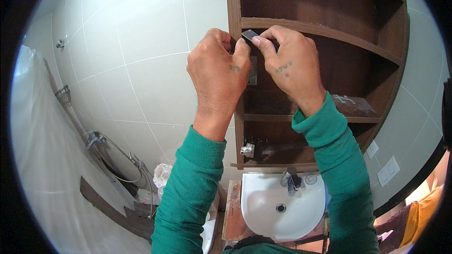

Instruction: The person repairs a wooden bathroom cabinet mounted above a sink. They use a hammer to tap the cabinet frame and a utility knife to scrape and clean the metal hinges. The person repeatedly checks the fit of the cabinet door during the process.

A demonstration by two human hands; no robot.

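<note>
My right hand (294, 63) pinches a small, flat, dark grey piece (250, 34) between thumb and fingers, at the front left edge of a brown wooden wall cabinet (320, 30). Its exact kind does not show. Close beside it, my left hand (216, 68) is closed at the same upright edge, thumb pressed towards curled fingers. Whatever lies between those fingers is hidden from me. The cabinet has no doors on it and its shelves are open to view. A silver hinge (247, 150) sits inside its lower left corner.
Below the cabinet is a white washbasin (278, 211) with a tap (290, 181). Translucent plastic sheeting (52, 160) hangs at the left, near a shower hose (120, 176). White switches (388, 171) are on the tiled wall at right. Small metal pieces (344, 99) lie on a shelf.
</note>
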